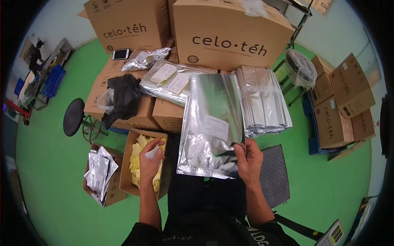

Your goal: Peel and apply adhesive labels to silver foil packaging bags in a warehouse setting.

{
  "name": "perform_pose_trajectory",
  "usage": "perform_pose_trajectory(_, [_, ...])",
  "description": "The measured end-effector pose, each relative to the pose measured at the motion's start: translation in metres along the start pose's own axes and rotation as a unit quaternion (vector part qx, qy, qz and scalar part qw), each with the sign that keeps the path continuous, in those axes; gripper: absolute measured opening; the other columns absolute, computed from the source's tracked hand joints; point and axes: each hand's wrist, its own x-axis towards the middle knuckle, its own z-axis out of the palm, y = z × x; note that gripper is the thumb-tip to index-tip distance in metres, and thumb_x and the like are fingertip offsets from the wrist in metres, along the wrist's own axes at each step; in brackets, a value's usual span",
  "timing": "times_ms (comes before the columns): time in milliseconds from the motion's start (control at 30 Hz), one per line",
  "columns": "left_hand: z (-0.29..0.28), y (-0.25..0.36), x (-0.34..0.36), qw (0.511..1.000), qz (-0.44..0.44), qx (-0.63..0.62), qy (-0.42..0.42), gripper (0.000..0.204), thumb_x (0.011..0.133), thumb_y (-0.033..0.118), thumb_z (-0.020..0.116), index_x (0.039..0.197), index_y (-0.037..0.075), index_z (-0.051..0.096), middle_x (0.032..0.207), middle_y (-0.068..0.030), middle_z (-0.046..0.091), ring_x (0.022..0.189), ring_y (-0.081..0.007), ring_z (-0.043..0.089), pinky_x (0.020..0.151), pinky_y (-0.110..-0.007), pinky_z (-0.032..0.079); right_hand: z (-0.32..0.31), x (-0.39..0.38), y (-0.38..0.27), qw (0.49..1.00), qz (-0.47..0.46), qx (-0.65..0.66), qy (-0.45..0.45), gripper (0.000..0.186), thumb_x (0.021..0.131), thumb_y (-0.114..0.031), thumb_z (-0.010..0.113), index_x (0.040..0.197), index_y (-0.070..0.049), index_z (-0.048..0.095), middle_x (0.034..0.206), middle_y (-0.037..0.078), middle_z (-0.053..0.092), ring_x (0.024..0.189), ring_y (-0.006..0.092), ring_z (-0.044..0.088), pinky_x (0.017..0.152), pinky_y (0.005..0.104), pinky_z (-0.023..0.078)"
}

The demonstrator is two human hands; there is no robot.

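Observation:
My left hand (148,166) pinches a small white piece of paper (152,153) over a cardboard box (128,174) of crumpled yellow paper scraps (136,156). My right hand (249,164) grips the lower right side of a shiny silver foil bag (205,96), which is held up in front of me with a white label (215,127) on it. Behind the bag, a flat foil package (154,88) with pale yellow labels (163,73) lies on cartons. To the right of the held bag is a thick stack of flat silver bags (264,100).
Large cartons (230,20) stand behind, near a phone (121,53) and black plastic bag (123,98). Around me are stools (74,115), a box of foil pieces (98,172), a grey tread plate (275,176) and palletised cartons (332,127). Another person (36,57) stands far left.

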Motion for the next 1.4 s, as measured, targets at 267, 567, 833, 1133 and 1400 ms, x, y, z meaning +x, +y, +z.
perform_pose_trajectory(267, [-0.031, 0.031, -0.003, 0.995, 0.012, -0.082, 0.056, 0.027, 0.081, 0.014, 0.078, 0.103, 0.0, 0.069, 0.08, 0.0004, 0.065, 0.066, -0.0062, 0.057, 0.059, -0.022, 0.043, 0.038, -0.005, -0.018, 0.966, 0.084, 0.171, -0.177, 0.02, 0.093, -0.011, 0.068, 0.106, 0.003, 0.061, 0.097, 0.008, 0.069, 0.088, 0.0113, 0.063, 0.08, 0.0258, 0.048])
perform_pose_trajectory(567, [-0.312, -0.131, -0.026, 0.853, -0.105, -0.303, 0.413, 0.036, 0.098, 0.029, 0.056, 0.124, 0.003, 0.06, 0.123, -0.0079, 0.06, 0.113, -0.0239, 0.057, 0.096, -0.041, 0.048, -0.016, -0.005, 0.069, 0.995, 0.089, 0.049, 0.001, 0.02, 0.096, -0.013, 0.062, 0.109, 0.002, 0.062, 0.093, 0.006, 0.066, 0.081, 0.0107, 0.059, 0.073, 0.0267, 0.048])
perform_pose_trajectory(833, [-0.408, -0.232, -0.084, 0.83, -0.246, -0.258, 0.428, 0.02, 0.098, 0.03, 0.054, 0.101, 0.012, 0.062, 0.092, -0.0029, 0.065, 0.073, -0.0165, 0.057, 0.069, -0.035, 0.051, -0.019, -0.009, 0.073, 0.992, 0.128, -0.013, -0.014, 0.022, 0.094, -0.012, 0.064, 0.109, 0.003, 0.061, 0.092, 0.008, 0.066, 0.081, 0.0144, 0.06, 0.073, 0.0294, 0.049])
perform_pose_trajectory(1133, [-0.09, -0.037, -0.016, 0.95, -0.13, -0.276, 0.071, 0.043, 0.092, 0.036, 0.054, 0.109, -0.002, 0.06, 0.086, -0.0114, 0.066, 0.071, -0.0207, 0.065, 0.066, -0.031, 0.055, -0.004, -0.017, 0.027, 0.977, -0.079, -0.192, -0.038, 0.026, 0.084, -0.007, 0.071, 0.107, 0.001, 0.063, 0.1, 0.017, 0.062, 0.094, 0.0346, 0.059, 0.084, 0.0408, 0.046])
perform_pose_trajectory(1400, [0.077, 0.056, -0.031, 0.946, 0.038, 0.104, -0.305, 0.02, 0.094, 0.012, 0.066, 0.108, 0.0, 0.072, 0.094, -0.0135, 0.074, 0.083, -0.0161, 0.072, 0.073, -0.03, 0.055, 0.005, -0.023, -0.024, 0.978, -0.097, -0.033, -0.181, 0.022, 0.08, -0.004, 0.075, 0.101, -0.002, 0.07, 0.093, 0.012, 0.07, 0.085, 0.0253, 0.067, 0.075, 0.0351, 0.051])
